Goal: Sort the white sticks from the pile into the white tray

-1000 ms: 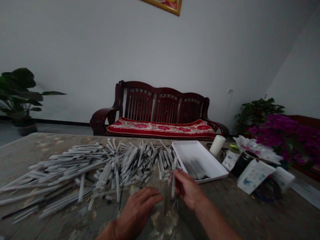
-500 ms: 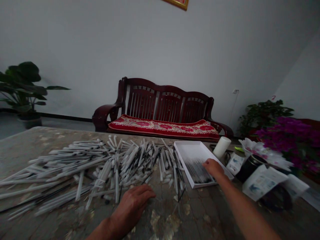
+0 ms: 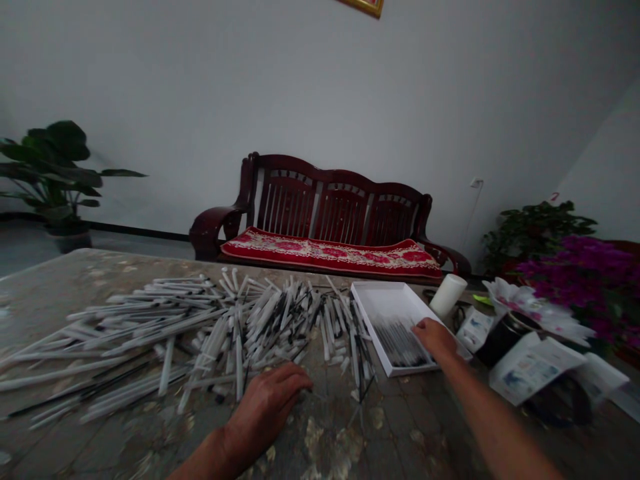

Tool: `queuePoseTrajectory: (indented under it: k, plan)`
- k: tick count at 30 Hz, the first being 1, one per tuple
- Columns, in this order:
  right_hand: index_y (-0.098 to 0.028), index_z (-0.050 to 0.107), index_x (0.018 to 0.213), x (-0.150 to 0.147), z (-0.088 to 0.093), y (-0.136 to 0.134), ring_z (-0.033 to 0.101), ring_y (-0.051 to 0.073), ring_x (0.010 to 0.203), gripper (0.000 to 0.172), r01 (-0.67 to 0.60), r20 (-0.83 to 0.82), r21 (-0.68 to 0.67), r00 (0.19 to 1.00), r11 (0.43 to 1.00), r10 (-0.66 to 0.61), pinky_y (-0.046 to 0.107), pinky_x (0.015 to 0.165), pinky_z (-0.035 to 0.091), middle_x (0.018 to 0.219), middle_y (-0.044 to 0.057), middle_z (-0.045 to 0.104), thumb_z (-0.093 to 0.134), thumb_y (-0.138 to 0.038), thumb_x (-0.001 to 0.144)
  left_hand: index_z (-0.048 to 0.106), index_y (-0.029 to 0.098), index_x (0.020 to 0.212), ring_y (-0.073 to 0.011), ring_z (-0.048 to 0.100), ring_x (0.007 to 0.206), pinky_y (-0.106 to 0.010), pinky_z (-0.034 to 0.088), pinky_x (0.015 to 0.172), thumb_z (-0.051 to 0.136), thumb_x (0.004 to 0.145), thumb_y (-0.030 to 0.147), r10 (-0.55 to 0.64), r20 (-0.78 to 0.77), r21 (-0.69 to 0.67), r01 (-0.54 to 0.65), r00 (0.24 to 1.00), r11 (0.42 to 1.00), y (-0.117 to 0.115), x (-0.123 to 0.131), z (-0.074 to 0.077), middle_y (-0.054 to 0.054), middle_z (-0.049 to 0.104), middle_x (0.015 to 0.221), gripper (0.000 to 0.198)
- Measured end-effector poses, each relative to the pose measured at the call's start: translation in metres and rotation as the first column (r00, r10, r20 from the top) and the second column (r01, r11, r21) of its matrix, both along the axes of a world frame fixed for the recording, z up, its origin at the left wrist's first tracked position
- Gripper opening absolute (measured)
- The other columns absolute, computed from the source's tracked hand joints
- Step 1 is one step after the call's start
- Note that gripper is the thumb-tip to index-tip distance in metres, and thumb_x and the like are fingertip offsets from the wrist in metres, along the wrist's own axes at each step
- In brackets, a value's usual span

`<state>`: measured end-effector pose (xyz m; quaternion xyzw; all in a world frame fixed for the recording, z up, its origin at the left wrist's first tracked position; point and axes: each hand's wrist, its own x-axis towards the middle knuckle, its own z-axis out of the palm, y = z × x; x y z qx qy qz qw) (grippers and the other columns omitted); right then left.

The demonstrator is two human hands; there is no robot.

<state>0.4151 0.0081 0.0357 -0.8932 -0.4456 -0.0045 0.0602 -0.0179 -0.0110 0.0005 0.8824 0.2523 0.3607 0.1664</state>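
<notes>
My left hand [image 3: 273,400] is low over the table, in front of a heap of slim pen-like sticks [image 3: 270,327]. Its fingers are curled together, and whatever may be in them is hidden. The sticks have pale, translucent barrels and dark ends. To the right, my right hand [image 3: 436,339] reaches over the right side of a shallow white box [image 3: 385,297], fingers closed in a pinch or fist; I cannot make out what is between them. Inside the box, a row of similar thin sticks [image 3: 400,343] with dark lower ends lies side by side.
A white cylinder [image 3: 449,295], a black cup [image 3: 503,337], printed white cartons [image 3: 535,367] and white artificial petals [image 3: 545,313] crowd the table's right side, beside purple flowers [image 3: 585,287]. A wooden bench [image 3: 340,207] stands behind the patterned table [image 3: 345,440].
The whole view has shifted slightly, so things sit a little farther right. Both hands keep nearly the same places, the right one still over the box.
</notes>
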Motion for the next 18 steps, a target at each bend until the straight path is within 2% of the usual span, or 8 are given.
queuePoseTrajectory:
  k: [4,9,14,18]
  plan:
    - [-0.021,0.071,0.095,-0.006,-0.003,0.004,0.066,0.026,0.100,0.029,-0.026,0.015,0.000,1.000,1.000,0.026,0.030,0.071,0.044,0.105,0.010,0.071,0.053,-0.042,0.086,0.068,0.025,0.099,-0.0141,0.068,0.085,-0.022,0.052,0.077,0.048,0.088,0.009,0.009,-0.001,0.004,-0.009,1.000,1.000,0.001,-0.001,-0.003,-0.003,0.072,0.094,0.028]
    - [-0.017,0.066,0.118,-0.006,-0.004,0.005,0.064,0.030,0.106,0.039,0.016,0.023,-0.001,1.000,1.000,-0.016,0.034,0.076,0.045,0.119,0.019,0.065,0.050,-0.035,0.087,0.068,0.025,0.098,-0.0140,0.068,0.087,-0.022,0.051,0.079,0.049,0.086,0.007,0.027,-0.021,0.000,-0.027,0.999,1.000,0.003,-0.002,-0.003,-0.002,0.071,0.095,0.029]
    - [-0.019,0.072,0.105,-0.009,-0.005,0.004,0.067,0.025,0.100,0.031,-0.028,-0.024,-0.033,0.999,0.999,0.027,0.029,0.075,0.045,0.107,0.013,0.071,0.048,-0.019,0.084,0.070,0.024,0.097,-0.0158,0.068,0.086,-0.024,0.052,0.078,0.048,0.084,0.007,0.110,-0.016,0.012,-0.110,0.994,0.994,0.002,-0.002,0.000,-0.004,0.072,0.093,0.030]
    - [-0.018,0.071,0.105,-0.014,0.003,0.002,0.067,0.027,0.100,0.031,-0.044,-0.018,-0.036,0.999,0.998,0.043,0.031,0.076,0.045,0.110,0.014,0.071,0.050,-0.018,0.083,0.071,0.024,0.096,-0.0160,0.067,0.084,-0.025,0.053,0.078,0.047,0.081,0.006,0.187,-0.045,-0.010,-0.188,0.981,0.982,0.003,-0.003,0.000,-0.004,0.072,0.092,0.034]
